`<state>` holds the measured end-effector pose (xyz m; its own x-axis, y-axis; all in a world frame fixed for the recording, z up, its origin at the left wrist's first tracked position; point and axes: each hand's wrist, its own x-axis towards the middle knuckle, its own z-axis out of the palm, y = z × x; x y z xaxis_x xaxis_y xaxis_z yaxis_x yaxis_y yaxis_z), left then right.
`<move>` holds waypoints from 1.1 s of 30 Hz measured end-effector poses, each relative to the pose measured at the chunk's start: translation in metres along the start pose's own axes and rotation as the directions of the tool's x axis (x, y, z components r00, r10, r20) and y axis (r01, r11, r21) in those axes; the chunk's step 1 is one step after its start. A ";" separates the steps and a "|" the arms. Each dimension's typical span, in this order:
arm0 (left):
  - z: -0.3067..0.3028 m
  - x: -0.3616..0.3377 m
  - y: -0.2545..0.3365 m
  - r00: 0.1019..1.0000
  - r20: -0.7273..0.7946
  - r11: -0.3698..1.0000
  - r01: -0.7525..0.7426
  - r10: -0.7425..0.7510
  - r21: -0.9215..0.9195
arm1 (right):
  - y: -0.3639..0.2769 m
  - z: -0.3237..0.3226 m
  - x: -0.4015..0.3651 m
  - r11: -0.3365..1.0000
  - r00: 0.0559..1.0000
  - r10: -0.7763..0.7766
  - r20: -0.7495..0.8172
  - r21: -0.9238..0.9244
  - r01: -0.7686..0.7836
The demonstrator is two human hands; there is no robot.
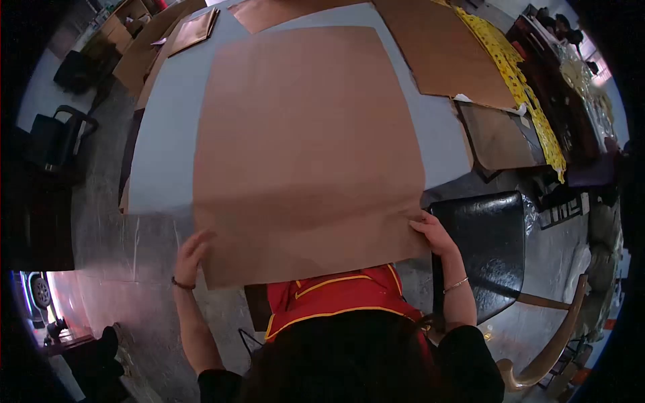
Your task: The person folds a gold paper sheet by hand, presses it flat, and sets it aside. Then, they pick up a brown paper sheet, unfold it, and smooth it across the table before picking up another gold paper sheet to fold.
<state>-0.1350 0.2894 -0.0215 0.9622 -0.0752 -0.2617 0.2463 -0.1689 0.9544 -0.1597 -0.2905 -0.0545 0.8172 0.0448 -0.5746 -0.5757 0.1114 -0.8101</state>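
A large sheet of brown kraft paper [309, 121] lies lengthwise over the table, and its near end hangs past the table edge toward my red apron [342, 289]. My left hand [193, 254] grips the sheet's left edge near the bottom corner, fingers partly behind it. On the opposite side my right hand [433, 232] pinches the right edge between thumb and fingers. The sheet bends slightly where it leaves the tabletop.
Under the sheet is a pale grey tabletop [164, 154]. Brown cardboard [450, 54] lies on its right side, near yellow material [494, 50]. A small brown stack [193, 32] sits at the far left. A black-seated chair [480, 248] stands by my right arm.
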 end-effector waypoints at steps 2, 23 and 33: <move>-0.004 -0.002 0.003 0.997 0.062 0.999 0.051 -0.050 -0.011 | -0.003 -0.001 -0.001 1.000 1.000 -0.003 -0.015 0.002 0.003; 0.019 0.002 -0.014 0.784 0.166 0.449 -0.499 0.598 0.741 | -0.007 -0.014 -0.006 0.987 1.000 -0.018 -0.008 0.157 0.019; -0.001 0.010 0.027 0.790 0.210 0.614 -0.588 0.576 0.526 | -0.048 0.005 -0.044 0.995 0.995 -0.104 -0.005 0.009 0.104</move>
<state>-0.1182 0.2845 0.0021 0.8776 -0.3630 0.3131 -0.4755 -0.5764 0.6645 -0.1680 -0.2925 0.0104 0.8723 0.0284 -0.4881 -0.4876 0.1247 -0.8641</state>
